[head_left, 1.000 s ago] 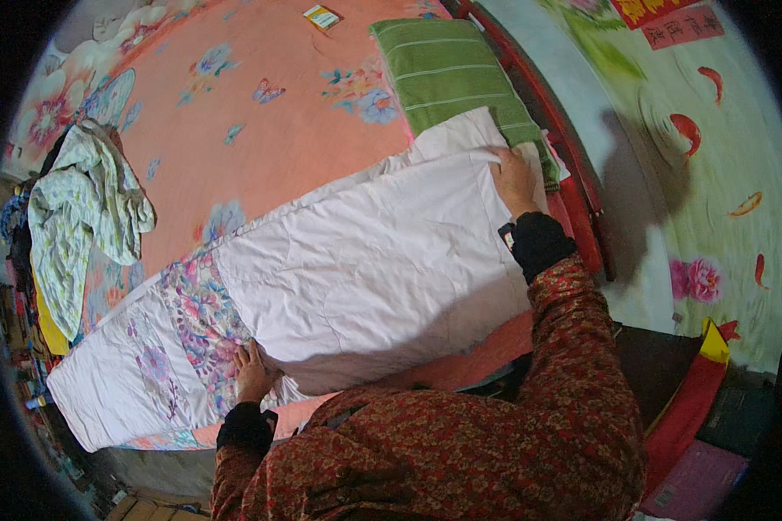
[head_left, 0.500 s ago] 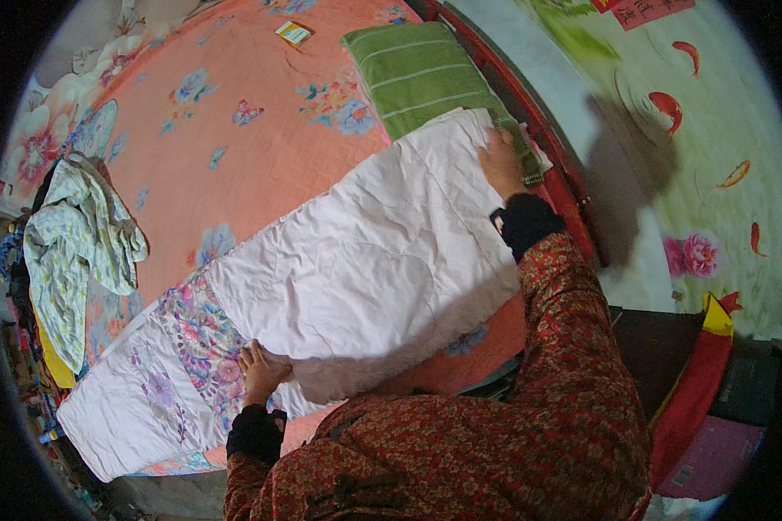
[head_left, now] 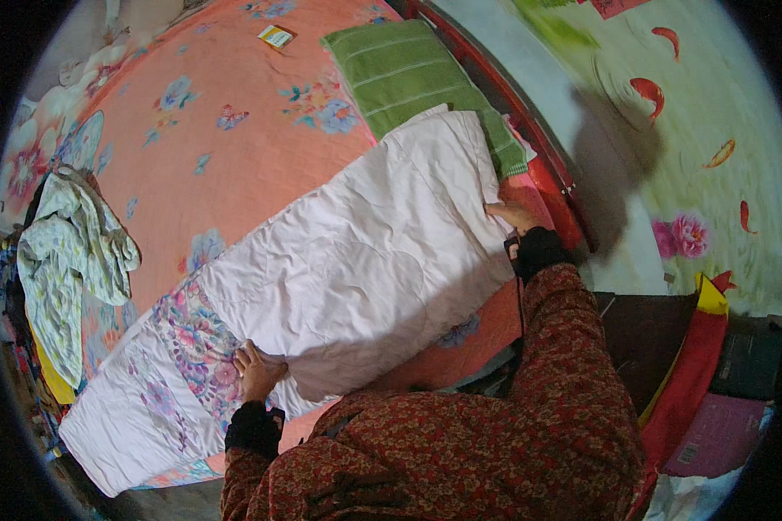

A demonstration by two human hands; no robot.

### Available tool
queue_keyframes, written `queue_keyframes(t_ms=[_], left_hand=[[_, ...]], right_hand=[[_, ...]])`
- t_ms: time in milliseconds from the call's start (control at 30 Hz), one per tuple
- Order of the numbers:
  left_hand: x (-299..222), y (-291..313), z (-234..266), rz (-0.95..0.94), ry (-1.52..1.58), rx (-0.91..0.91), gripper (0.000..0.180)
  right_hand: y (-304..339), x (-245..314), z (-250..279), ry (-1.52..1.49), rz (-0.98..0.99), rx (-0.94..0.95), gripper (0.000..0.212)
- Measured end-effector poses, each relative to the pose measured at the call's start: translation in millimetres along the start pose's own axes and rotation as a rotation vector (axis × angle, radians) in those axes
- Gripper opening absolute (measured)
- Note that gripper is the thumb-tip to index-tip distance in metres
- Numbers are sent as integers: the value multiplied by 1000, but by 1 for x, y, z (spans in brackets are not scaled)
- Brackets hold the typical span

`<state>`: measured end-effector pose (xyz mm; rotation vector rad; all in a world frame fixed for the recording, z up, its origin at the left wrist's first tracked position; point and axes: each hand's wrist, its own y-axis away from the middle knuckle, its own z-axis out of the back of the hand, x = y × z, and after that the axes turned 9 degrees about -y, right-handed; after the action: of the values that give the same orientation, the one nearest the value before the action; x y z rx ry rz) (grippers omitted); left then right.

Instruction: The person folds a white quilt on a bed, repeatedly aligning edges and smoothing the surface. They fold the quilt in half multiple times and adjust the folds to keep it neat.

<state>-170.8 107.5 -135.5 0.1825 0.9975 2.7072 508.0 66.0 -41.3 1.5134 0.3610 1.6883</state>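
Head view: folded quilt (head_left: 348, 260) on orange floral sheet (head_left: 252, 174), left hand (head_left: 259, 373) and right hand (head_left: 514, 217) at it

Inspected left to right, with the quilt as reference. Beyond the quilt's left end lies a crumpled pale patterned cloth (head_left: 74, 252). The quilt, pale pink with a flowered band near its left end, lies slantwise on the sheet; its upper surface is creased. On its near edge, beside the flowered band, rests the left hand, thumb and fingers spread. Well beyond the quilt lies a small white-and-yellow packet (head_left: 275, 36). A green striped pillow (head_left: 408, 78) adjoins the quilt's far right corner. The right hand touches the quilt's right end; whether its fingers pinch the fabric cannot be determined. A red rail (head_left: 552, 182) stands just right of that end.
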Motion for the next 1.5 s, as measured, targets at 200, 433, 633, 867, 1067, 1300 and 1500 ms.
queue_keyframes(t_ms=[200, 433, 633, 867, 1067, 1300, 1500], left_hand=[[-3, 2, -3, 94, 105, -35, 105], [-13, 13, 22, 18, -26, -11, 111], [-17, 16, 26, 111, 118, 8, 105], [-17, 14, 22, 184, 170, -14, 107], [-2, -7, -14, 107, 58, -115, 107], [-3, -5, -6, 76, -11, -15, 111], [-15, 11, 27, 98, 136, 42, 112]], right_hand=[[41, 61, -81, 814, 557, -224, 45], [104, 33, -234, 1110, 858, 216, 26], [103, 17, -267, 1147, 776, 279, 30], [108, 57, -228, 1262, 831, 211, 38], [63, 67, -111, 1293, 356, -150, 52], [33, -28, 27, 665, 137, -589, 62], [17, -57, 14, 709, 263, -660, 51]])
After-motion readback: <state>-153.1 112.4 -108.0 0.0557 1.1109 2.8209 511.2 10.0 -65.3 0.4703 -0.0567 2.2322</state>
